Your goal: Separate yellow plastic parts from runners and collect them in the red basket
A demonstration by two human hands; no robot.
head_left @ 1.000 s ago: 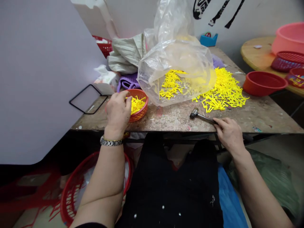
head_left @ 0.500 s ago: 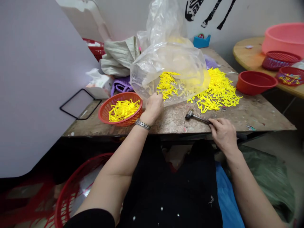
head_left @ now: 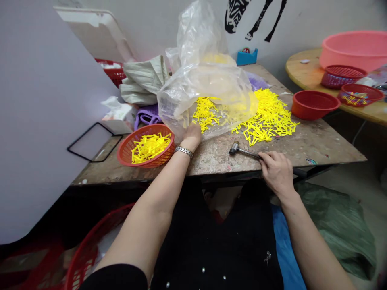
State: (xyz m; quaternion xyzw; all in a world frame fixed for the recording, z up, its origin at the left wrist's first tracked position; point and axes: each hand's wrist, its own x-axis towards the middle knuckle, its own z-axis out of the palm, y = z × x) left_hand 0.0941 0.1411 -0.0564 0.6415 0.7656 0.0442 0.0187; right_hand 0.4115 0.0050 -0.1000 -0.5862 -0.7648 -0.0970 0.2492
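My right hand [head_left: 277, 169] is closed round the handle of a small hammer [head_left: 248, 153], whose head rests near the table's front edge. My left hand [head_left: 192, 137], with a watch at the wrist, reaches to the mouth of a clear plastic bag [head_left: 178, 96]. Its fingers are hidden behind the back of the hand, beside small yellow plastic pieces [head_left: 206, 112] in the bag opening. A larger heap of the same yellow pieces [head_left: 270, 114] spreads to the right. Left of my wrist an orange-red basket [head_left: 123, 155] holds more of them.
On the table [head_left: 329, 147] stands a red bowl [head_left: 314, 105] at the right. A black wire frame [head_left: 90, 125] and a tissue box [head_left: 121, 125] are at the left. A blue tape dispenser [head_left: 247, 57] sits at the back. A round table [head_left: 296, 66] carries a pink basin [head_left: 353, 50].
The view has shifted slightly to the right. My left hand has moved a little further toward the yellow pieces at the bag's mouth. The right hand keeps its hold on the hammer.
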